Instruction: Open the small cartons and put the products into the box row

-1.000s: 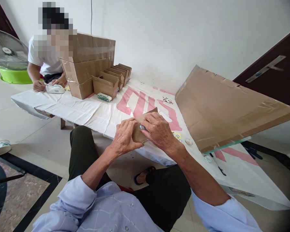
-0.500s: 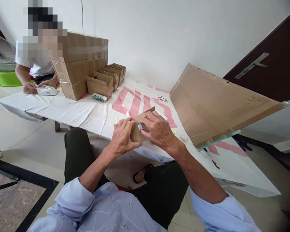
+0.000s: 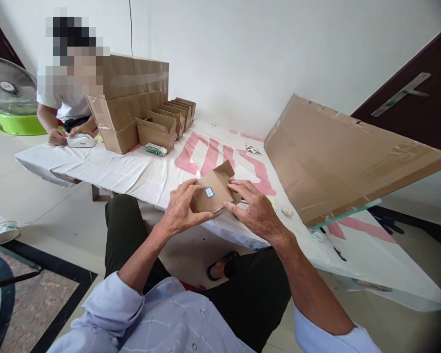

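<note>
A small brown cardboard box (image 3: 216, 185) is held between both hands above the front edge of the table. On the side facing me sits a white label with a blue border (image 3: 209, 192). My left hand (image 3: 180, 206) grips the box's left end, thumb along the lower edge and fingers behind the top. My right hand (image 3: 255, 208) grips the right end, its thumb at the lower corner and fingertips at the side. A flap stands up at the box's upper right. What the box contains cannot be seen.
Several open cardboard boxes (image 3: 156, 131) line up beside a stacked carton wall (image 3: 121, 105). A green-and-white carton (image 3: 156, 149) lies before them. Large cardboard sheet (image 3: 345, 162) leans at right; a black pen (image 3: 338, 251) lies near it. Another person (image 3: 64, 110) sits at far left, hands at a white device (image 3: 81, 140).
My right hand has moved off the label to the box's right end, leaving the label in full view. The box is turned more toward me. The whole view has shifted slightly.
</note>
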A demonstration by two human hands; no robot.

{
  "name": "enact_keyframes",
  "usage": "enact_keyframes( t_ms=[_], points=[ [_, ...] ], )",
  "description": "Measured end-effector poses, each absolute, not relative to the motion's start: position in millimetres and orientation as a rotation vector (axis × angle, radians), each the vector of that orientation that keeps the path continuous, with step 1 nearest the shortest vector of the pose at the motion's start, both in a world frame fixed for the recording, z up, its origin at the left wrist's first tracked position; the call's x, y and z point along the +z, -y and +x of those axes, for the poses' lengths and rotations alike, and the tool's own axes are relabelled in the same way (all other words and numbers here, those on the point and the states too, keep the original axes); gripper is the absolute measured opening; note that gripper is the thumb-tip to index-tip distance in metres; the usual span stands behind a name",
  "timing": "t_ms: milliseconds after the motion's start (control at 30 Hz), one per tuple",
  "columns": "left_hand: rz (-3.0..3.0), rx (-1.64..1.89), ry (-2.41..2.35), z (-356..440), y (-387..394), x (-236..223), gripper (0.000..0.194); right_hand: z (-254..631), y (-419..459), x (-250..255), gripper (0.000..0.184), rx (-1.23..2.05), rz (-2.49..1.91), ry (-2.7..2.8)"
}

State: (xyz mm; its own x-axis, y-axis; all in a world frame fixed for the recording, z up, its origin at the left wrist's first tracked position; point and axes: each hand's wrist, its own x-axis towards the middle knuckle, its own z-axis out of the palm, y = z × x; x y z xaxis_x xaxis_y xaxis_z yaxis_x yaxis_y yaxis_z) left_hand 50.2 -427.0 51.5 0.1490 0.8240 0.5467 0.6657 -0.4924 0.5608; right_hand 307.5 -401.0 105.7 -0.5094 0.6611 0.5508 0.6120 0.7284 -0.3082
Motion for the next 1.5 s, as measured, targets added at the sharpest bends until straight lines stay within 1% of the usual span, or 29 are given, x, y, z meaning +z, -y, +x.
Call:
enact_keyframes(
  t_ms=[133,167,233,367,567,800,1033,1167,1300,1500],
  points=[
    [2.178,1.352,-1.464,43.8,417.8,55.1,0.034,300.5,403.7,99.3,0.035,0.085,-0.942,2.256],
    [2.176,1.368,-1.475,43.4,415.9,56.8,0.027,299.3,404.4,98.0,0.036,0.078,-0.944,2.26],
    [2.187,1.386,-1.497,43.1,413.4,60.2,0.021,297.8,406.1,95.6,0.036,0.058,-0.955,2.272],
    [2.221,1.376,-1.507,41.0,412.6,65.6,0.022,295.2,410.7,93.5,0.039,-0.001,-0.982,2.285],
    [2.301,1.293,-1.536,34.1,411.6,73.7,0.015,289.1,416.1,94.2,0.04,-0.045,-1.001,2.305],
    [2.385,1.238,-1.585,36.7,411.1,77.7,0.011,289.0,416.1,92.6,0.04,-0.059,-0.993,2.299],
    [2.456,1.159,-1.611,36.4,411.3,80.5,0.016,290.9,416.0,93.0,0.041,-0.058,-0.994,2.308],
    [2.422,1.252,-1.501,33.4,413.0,74.6,0.015,292.7,414.8,92.5,0.041,-0.061,-0.995,2.301],
    [2.39,1.332,-1.431,31.4,413.6,68.7,0.02,293.0,414.9,92.2,0.041,-0.056,-0.995,2.302],
    [2.506,1.183,-1.511,31.9,408.1,76.9,0.019,292.3,417.1,91.7,0.039,-0.053,-1.006,2.287]
  ],
)
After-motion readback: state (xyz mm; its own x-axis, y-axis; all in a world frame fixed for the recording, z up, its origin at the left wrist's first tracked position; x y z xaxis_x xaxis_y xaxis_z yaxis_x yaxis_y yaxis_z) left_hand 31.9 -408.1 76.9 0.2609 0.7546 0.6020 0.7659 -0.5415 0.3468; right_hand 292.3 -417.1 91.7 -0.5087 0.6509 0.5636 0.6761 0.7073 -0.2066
